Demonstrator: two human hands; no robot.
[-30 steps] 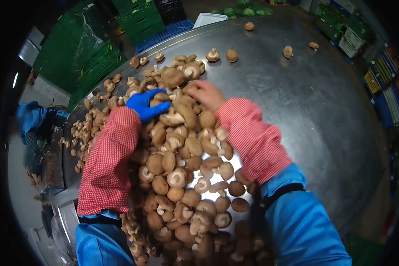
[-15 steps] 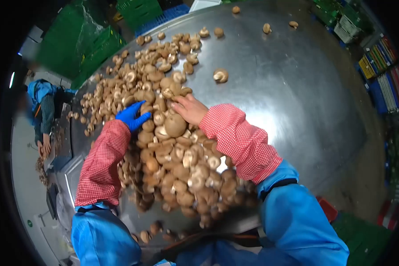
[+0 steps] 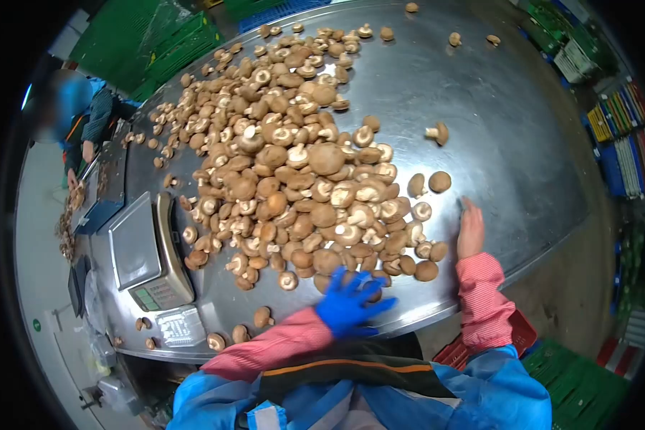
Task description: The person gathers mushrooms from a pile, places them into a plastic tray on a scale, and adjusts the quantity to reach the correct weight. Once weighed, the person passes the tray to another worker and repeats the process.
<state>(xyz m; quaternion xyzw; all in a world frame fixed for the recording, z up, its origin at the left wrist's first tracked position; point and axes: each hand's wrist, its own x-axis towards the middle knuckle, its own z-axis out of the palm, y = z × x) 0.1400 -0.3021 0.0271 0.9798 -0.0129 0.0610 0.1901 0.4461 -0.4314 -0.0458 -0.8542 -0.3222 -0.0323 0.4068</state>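
Note:
A broad heap of brown shiitake mushrooms spreads over the metal table, caps and pale stems mixed. My left hand, in a blue glove, has its fingers spread at the heap's near edge, partly over a few mushrooms. Bare and flat with fingers stretched out, my right hand lies on the table just right of the heap. A single mushroom sits a little beyond its fingertips. Neither hand holds anything.
On the left stand a weighing scale and a clear plastic punnet. A co-worker leans over mushrooms further left. Green crates line the back; a red crate is below the table's right edge.
Both hands have left the middle of the heap and come toward me, the right one also moving rightward. The heap has spread nearer and to the right. The view has shifted, showing the scale.

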